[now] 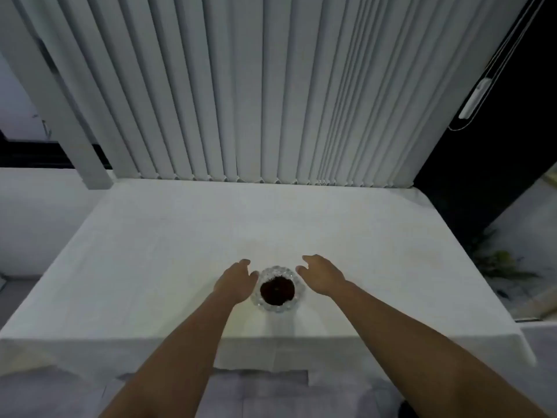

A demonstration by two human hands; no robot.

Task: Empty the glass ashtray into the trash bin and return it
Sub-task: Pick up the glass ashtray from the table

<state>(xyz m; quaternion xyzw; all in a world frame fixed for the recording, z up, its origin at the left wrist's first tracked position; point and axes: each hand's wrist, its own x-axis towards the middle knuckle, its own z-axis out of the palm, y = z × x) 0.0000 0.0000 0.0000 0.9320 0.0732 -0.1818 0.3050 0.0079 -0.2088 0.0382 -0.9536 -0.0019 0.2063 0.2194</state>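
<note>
The glass ashtray stands on a table with a white cloth, near the front edge and about in the middle. It has dark contents inside. The left hand is just beside its left rim, with the thumb at the glass; I cannot tell if it touches. The right hand is near the right side, a little apart. Both hands are open with loose fingers and hold nothing. Behind the table hang white vertical blinds.
</note>
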